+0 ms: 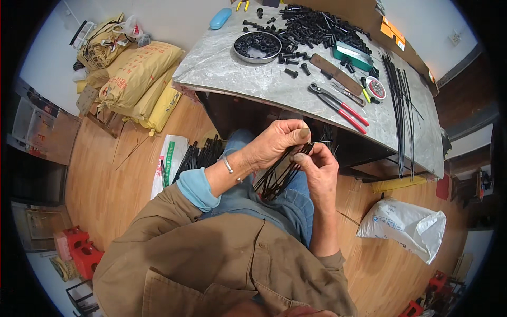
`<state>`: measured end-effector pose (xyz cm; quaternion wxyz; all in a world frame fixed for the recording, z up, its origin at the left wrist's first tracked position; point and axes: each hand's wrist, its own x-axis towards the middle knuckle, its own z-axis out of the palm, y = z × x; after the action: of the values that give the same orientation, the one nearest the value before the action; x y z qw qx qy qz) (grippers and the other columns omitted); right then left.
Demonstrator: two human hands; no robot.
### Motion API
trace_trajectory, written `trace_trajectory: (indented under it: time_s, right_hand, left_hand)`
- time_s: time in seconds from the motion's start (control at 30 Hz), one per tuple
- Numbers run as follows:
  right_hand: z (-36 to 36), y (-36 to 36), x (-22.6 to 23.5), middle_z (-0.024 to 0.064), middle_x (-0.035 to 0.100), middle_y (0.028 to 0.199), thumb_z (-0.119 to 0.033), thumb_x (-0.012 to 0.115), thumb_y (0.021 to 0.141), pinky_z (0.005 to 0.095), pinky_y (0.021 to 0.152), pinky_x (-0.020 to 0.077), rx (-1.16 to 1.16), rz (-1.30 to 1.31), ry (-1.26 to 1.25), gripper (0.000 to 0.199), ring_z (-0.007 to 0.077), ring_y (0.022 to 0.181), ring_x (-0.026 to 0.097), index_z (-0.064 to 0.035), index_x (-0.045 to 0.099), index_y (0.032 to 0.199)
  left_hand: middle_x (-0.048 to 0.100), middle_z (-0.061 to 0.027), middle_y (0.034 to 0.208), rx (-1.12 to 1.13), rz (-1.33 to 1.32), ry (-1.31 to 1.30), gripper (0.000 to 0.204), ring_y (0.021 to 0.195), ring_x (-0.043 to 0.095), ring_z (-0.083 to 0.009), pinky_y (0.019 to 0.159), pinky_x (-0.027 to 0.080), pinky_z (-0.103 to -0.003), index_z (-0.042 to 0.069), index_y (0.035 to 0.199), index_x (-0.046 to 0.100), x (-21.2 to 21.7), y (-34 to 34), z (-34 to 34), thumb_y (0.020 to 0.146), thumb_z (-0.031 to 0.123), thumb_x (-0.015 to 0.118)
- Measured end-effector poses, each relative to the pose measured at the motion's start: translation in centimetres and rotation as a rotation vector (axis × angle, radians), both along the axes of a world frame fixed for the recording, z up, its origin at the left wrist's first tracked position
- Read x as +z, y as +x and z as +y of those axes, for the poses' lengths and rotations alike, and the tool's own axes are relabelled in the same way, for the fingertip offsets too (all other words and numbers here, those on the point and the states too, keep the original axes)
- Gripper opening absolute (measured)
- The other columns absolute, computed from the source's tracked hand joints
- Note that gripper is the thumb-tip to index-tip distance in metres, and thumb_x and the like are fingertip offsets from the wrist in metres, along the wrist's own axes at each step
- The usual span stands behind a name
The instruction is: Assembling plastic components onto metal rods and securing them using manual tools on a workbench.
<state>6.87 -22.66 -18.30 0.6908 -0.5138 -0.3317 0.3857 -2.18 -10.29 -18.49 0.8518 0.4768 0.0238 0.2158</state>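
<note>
Over my lap, a bundle of thin black rods (279, 178) hangs slantwise below my hands, its top end between them. My right hand (321, 171) is closed around this upper end, thumb and fingers pressed together. My left hand (279, 141), with a bracelet on its wrist, pinches thumb against forefinger right beside the bundle's top. A fine pale wire (323, 141) sticks out near the fingertips, and a similar short bit shows above my left thumb. What lies inside the left pinch is mostly hidden.
Ahead, a grey marbled table (211, 66) carries a heap of black bolts (322, 29), a round metal bowl (257, 47), red-handled cutters (338, 108) and long black rods (400, 100). Stacked yellow sacks (140, 74) stand left. A white bag (402, 224) lies right; more black rods (203, 156) lie left of my legs.
</note>
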Motion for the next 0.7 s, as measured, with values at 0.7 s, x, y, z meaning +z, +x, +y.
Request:
trace_trajectory:
  time_s: [0.7]
  right_hand:
    - [1.7,-1.0,0.6,-0.001,0.06,0.077,-0.006,0.064,0.088,0.0207,0.066,0.045,-0.129,-0.051,0.003,0.009,0.0057,0.07,0.054,-0.0003,0.059,0.083]
  left_hand:
    - [0.043,0.0078,0.07,0.482,0.033,-0.118,0.031,0.067,0.037,-0.0019,0.057,0.034,-0.019,0.007,0.075,0.056,1.1,1.0,-2.5,0.089,0.032,0.066]
